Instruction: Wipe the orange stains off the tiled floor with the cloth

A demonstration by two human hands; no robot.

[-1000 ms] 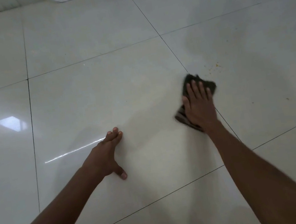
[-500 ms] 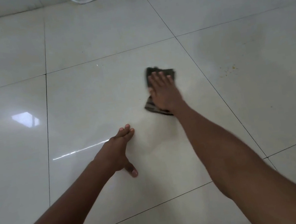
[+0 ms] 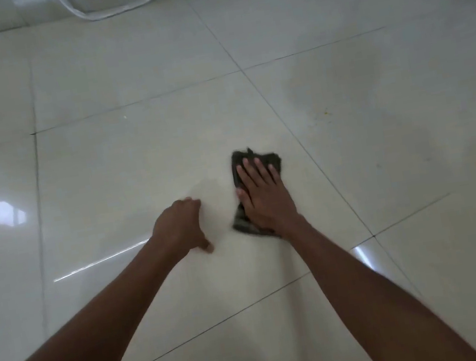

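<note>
Right hand [image 3: 264, 195] slid cloth [image 3: 271, 161] nearer, flat; left hand [image 3: 180, 227] braces floor [image 3: 104, 170]

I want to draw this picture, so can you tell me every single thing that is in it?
Floor tiles: many, shiny cream-white, all across the view.
Cloth: one, dark, on the floor in the middle, under the right hand.
Orange stains: a few tiny specks, on the tile to the right of and beyond the cloth.
Cord: one, white, looped at the far edge by the wall.
Left hand: one, resting on the floor beside the cloth.
Right hand: one, pressing flat on the cloth.
</note>
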